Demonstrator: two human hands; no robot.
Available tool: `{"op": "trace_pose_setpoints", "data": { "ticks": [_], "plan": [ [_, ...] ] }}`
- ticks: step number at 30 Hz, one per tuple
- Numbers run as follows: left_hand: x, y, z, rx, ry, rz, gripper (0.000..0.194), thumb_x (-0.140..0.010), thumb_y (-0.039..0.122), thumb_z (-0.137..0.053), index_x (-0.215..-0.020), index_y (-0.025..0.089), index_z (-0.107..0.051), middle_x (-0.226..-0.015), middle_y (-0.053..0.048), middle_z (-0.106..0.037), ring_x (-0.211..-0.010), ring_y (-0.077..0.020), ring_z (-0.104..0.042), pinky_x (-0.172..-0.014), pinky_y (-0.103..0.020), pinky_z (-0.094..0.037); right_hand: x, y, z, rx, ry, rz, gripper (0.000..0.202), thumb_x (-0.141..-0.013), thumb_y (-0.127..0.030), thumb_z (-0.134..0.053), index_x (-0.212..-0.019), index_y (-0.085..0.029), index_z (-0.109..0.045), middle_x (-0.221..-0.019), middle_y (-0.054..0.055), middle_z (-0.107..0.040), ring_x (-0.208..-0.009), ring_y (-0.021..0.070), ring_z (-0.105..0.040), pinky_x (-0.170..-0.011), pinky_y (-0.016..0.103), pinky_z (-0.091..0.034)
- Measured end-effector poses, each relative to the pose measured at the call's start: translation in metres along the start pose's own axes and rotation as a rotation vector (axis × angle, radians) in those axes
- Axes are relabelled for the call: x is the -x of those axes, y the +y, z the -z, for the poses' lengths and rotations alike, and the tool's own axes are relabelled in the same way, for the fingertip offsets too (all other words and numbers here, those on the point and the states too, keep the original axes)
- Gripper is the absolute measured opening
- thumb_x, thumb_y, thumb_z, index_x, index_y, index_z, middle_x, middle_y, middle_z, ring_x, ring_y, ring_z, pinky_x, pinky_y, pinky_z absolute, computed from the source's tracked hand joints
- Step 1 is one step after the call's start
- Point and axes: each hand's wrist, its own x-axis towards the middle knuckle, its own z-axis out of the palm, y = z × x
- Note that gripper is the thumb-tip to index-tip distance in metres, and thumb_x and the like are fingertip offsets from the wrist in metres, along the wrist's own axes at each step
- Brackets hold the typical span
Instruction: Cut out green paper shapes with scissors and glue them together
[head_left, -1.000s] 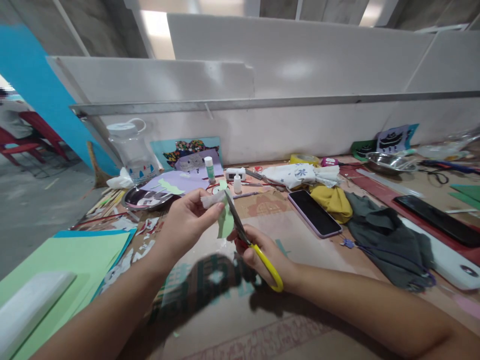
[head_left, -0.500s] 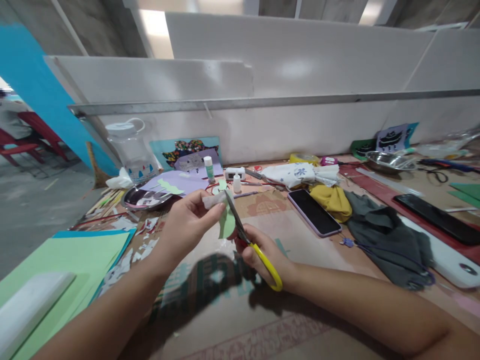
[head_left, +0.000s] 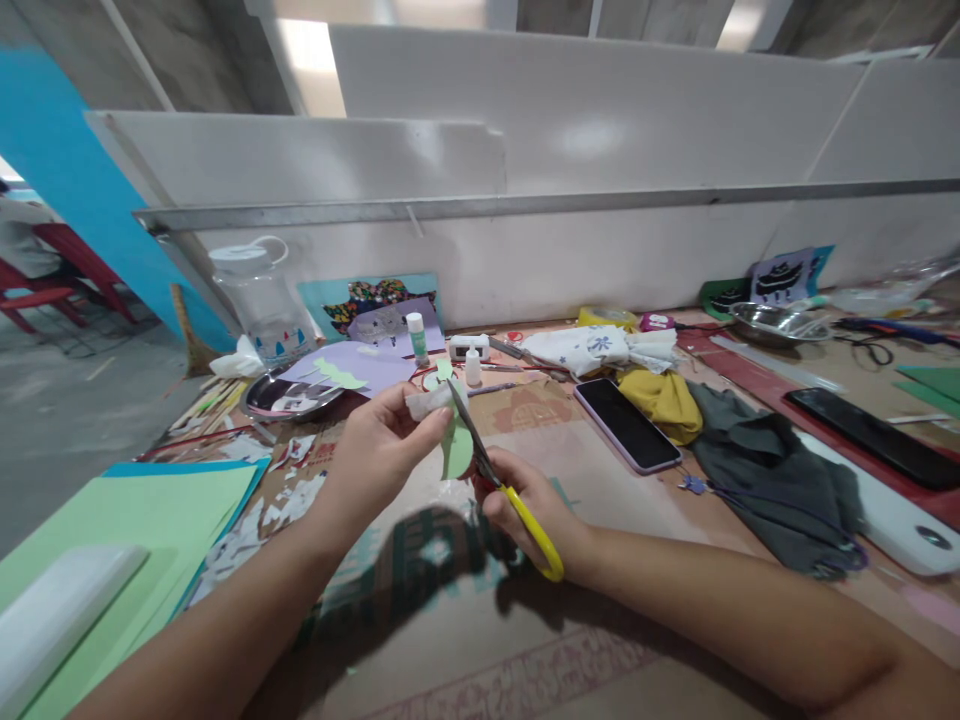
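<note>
While the left hand (head_left: pixel 379 450) pinches a pale green paper cutout (head_left: pixel 454 452) together with a crumpled white scrap (head_left: pixel 426 402), thumb and fingers clamped on them, the right hand (head_left: pixel 525 510) grips yellow-handled scissors (head_left: pixel 501 482), fingers closed through the loops. Blades angle up to the cutout's top edge and touch it; can't tell how far apart they stand. All this is held above the table (head_left: pixel 600 620), near its front edge, about mid-width. Green paper sheets (head_left: pixel 135 520) lie at the left front corner with a white block (head_left: pixel 52 610) on top. Phone (head_left: pixel 626 425) lies right of the hands, toward the middle, just beside a yellow cloth (head_left: pixel 664 400) and a dark grey cloth (head_left: pixel 780 480). Clear jug (head_left: pixel 262 300), metal plate (head_left: pixel 289 397) and glue stick (head_left: pixel 416 338) sit along the back edge, left side. Second phone (head_left: pixel 874 435) near the right edge.
</note>
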Motion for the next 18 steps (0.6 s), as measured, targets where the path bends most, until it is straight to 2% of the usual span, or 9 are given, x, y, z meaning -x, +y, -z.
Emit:
{"op": "trace_pose_setpoints", "data": {
  "ticks": [12, 18],
  "plan": [
    [0.0045, -0.0034, -0.0048, 0.065, 0.020, 0.028, 0.025, -0.077, 0.026, -0.073, -0.063, 0.020, -0.053, -0.057, 0.008, -0.050, -0.053, -0.0078, -0.047, -0.054, -0.018, -0.043, 0.0010, 0.0042, -0.0003, -0.041, 0.026, -0.010, 0.065, -0.072, -0.078, -0.072, -0.094, -0.019, -0.060, -0.073, -0.004, -0.045, -0.064, 0.0120, -0.037, -0.059, 0.026, -0.030],
    [0.0052, -0.0094, -0.0047, 0.098, -0.024, 0.061, 0.016, -0.082, 0.027, -0.073, -0.072, 0.019, -0.063, -0.065, 0.005, -0.064, -0.062, -0.0101, -0.060, -0.061, -0.019, -0.049, 0.0016, -0.0039, -0.0015, -0.029, 0.022, 0.006, 0.066, -0.074, -0.080, -0.069, -0.093, -0.018, -0.060, -0.072, -0.004, -0.044, -0.061, 0.0106, -0.034, -0.056, 0.025, -0.028]
  ]
}}
